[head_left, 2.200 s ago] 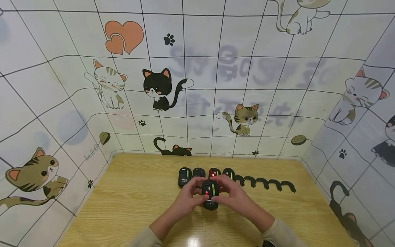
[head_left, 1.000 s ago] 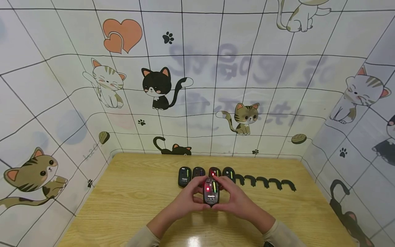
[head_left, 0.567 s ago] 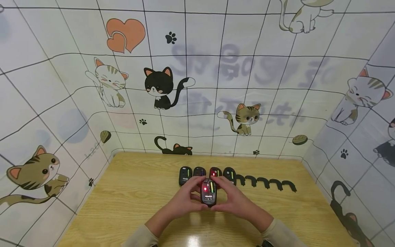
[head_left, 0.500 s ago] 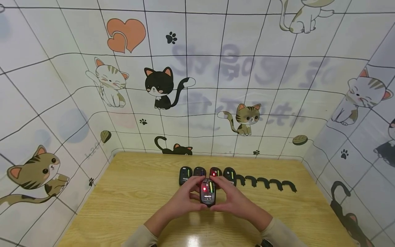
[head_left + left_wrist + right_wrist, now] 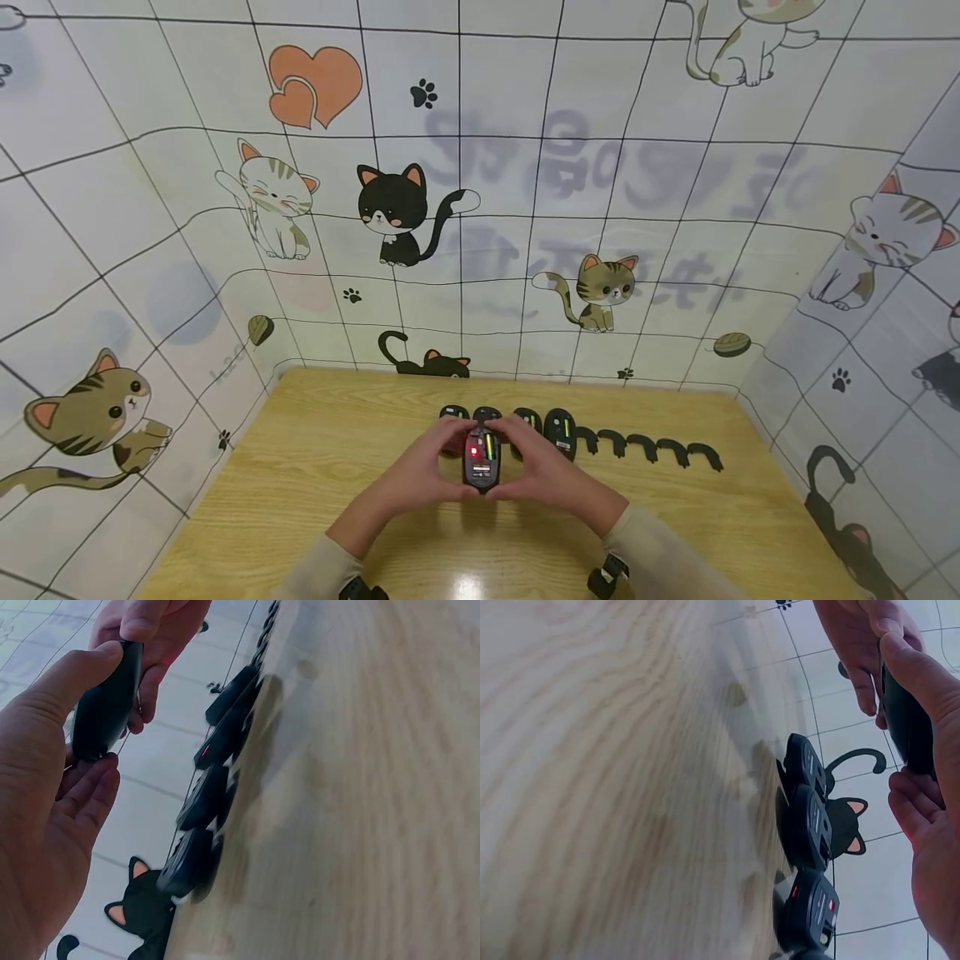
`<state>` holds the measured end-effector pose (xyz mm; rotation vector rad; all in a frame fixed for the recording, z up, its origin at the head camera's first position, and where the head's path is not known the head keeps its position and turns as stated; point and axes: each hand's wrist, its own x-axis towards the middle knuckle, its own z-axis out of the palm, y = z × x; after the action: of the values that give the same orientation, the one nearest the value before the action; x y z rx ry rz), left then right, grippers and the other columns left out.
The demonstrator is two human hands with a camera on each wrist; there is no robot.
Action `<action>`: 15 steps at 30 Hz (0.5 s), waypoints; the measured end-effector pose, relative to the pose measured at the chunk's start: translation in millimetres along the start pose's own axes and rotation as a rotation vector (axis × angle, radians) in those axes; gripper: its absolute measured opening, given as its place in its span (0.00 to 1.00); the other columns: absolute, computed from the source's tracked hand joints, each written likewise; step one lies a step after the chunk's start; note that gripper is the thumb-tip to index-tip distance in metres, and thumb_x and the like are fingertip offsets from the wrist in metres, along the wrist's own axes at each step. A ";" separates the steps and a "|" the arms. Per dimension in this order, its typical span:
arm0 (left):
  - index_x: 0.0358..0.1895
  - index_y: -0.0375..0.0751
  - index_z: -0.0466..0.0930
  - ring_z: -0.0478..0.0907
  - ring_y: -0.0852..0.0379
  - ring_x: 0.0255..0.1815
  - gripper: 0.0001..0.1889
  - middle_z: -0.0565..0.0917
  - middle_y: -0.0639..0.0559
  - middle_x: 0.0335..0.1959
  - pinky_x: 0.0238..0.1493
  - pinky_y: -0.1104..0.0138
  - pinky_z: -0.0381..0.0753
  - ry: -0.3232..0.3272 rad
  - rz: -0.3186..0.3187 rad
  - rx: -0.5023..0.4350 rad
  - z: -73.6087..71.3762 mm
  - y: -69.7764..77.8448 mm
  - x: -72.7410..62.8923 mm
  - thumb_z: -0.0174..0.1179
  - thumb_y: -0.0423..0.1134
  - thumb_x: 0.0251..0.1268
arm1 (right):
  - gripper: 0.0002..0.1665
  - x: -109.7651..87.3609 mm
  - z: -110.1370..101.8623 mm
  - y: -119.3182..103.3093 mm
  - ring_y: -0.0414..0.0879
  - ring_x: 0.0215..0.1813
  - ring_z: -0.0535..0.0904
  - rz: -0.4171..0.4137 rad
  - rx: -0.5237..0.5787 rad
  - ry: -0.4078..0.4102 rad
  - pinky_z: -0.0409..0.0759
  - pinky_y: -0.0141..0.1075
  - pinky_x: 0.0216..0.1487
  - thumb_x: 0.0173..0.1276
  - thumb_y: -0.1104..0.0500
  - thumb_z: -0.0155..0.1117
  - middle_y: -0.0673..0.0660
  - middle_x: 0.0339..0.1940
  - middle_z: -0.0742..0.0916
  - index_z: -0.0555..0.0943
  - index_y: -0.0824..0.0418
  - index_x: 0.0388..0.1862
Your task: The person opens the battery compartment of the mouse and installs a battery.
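Note:
A dark computer mouse (image 5: pixel 482 467) is held up over the table, underside towards the head camera. Its battery bay lies bare with a battery in it, and a red light glows on the left. My left hand (image 5: pixel 416 473) grips one side of it, fingers at the upper end and thumb at the lower end. My right hand (image 5: pixel 543 475) grips the other side in the same way. Both wrist views show the mouse edge-on: the left one has the dark mouse shell (image 5: pixel 109 705) between the hands, the right one the mouse's side (image 5: pixel 907 724).
Behind the hands several more mice (image 5: pixel 560 435) lie belly-up in a row, partly hidden. To their right runs a line of several curved black covers (image 5: pixel 643 447). The wooden table (image 5: pixel 322 450) meets a cat-print cloth wall (image 5: pixel 495 350). Black cameras (image 5: pixel 607 575) sit at the wrists.
The thumbs, earlier on the underside of the mouse, now stand at its lower end. The mouse has tilted more upright. Both hands have carried it a little to the left.

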<state>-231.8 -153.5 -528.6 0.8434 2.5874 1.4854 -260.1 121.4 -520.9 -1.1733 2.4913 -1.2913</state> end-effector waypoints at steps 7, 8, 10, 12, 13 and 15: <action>0.81 0.53 0.72 0.81 0.55 0.65 0.49 0.75 0.60 0.69 0.73 0.41 0.79 0.019 -0.017 0.040 -20.0 -7.9 -0.7 0.89 0.45 0.55 | 0.59 24.5 7.4 -0.6 0.46 0.73 0.77 -0.028 -0.024 -0.009 0.80 0.55 0.75 0.58 0.44 0.91 0.46 0.70 0.78 0.70 0.53 0.84; 0.81 0.51 0.72 0.81 0.53 0.66 0.49 0.76 0.60 0.69 0.73 0.40 0.78 0.023 -0.018 0.039 -22.7 -9.0 -1.1 0.89 0.45 0.56 | 0.59 27.8 8.7 -0.6 0.46 0.73 0.77 -0.030 -0.027 -0.014 0.80 0.54 0.75 0.59 0.43 0.91 0.46 0.71 0.78 0.70 0.53 0.84; 0.80 0.51 0.73 0.81 0.51 0.66 0.48 0.76 0.60 0.69 0.73 0.40 0.78 0.026 -0.024 0.036 -27.9 -12.4 -2.0 0.89 0.44 0.56 | 0.58 34.6 11.3 -0.4 0.46 0.74 0.77 -0.031 -0.018 -0.030 0.80 0.55 0.75 0.60 0.43 0.90 0.47 0.71 0.77 0.70 0.54 0.84; 0.81 0.51 0.72 0.81 0.50 0.68 0.48 0.76 0.60 0.69 0.73 0.41 0.79 0.026 -0.031 0.042 -32.8 -16.3 -2.8 0.88 0.44 0.57 | 0.59 41.2 14.1 0.5 0.47 0.74 0.76 -0.032 -0.021 -0.044 0.80 0.56 0.74 0.62 0.42 0.89 0.47 0.71 0.77 0.69 0.54 0.85; 0.81 0.51 0.72 0.80 0.50 0.69 0.48 0.76 0.60 0.69 0.74 0.42 0.79 0.025 -0.034 0.045 -35.2 -17.7 -2.9 0.88 0.43 0.57 | 0.58 44.4 15.6 1.1 0.48 0.74 0.77 -0.031 -0.029 -0.049 0.81 0.56 0.74 0.62 0.42 0.89 0.47 0.71 0.77 0.68 0.53 0.86; 0.82 0.52 0.71 0.79 0.50 0.72 0.48 0.75 0.59 0.71 0.75 0.46 0.79 0.019 -0.041 0.047 -39.8 -20.6 -2.8 0.87 0.42 0.58 | 0.58 51.3 18.3 1.8 0.49 0.73 0.77 -0.028 -0.046 -0.050 0.81 0.56 0.73 0.62 0.42 0.89 0.47 0.70 0.77 0.69 0.51 0.85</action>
<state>-250.1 -194.3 -524.5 0.7792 2.6464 1.4350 -289.5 75.5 -521.2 -1.2387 2.4902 -1.2018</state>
